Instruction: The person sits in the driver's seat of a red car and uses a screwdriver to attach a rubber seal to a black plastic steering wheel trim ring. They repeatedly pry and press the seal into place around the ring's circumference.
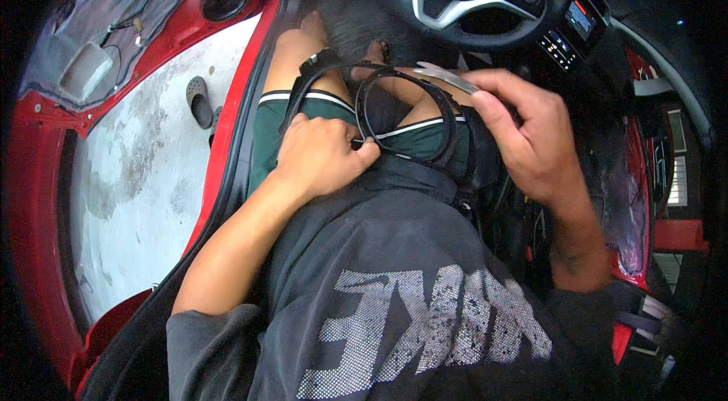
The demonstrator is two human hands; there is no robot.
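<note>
Over my lap is a black ring-shaped plastic frame (456, 122), with a second curved black piece (297, 91) around and behind its left side. My left hand (322, 150) is closed on the near left part of the ring, thumb against its edge. To the right, my right hand (527, 128) pinches a slim, silver-grey curved strip (444, 76) between thumb and fingers. The strip passes over the ring's far right rim; I cannot tell whether the two touch. My palm hides the strip's near end.
I sit behind a steering wheel (470, 33). On the left, a red car door (174, 29) stands open, its inner trim off and a round speaker (225, 1) showing. A dark clog (199, 101) lies on the pale floor (129, 196) outside. A lit screen (581, 18) is at the right.
</note>
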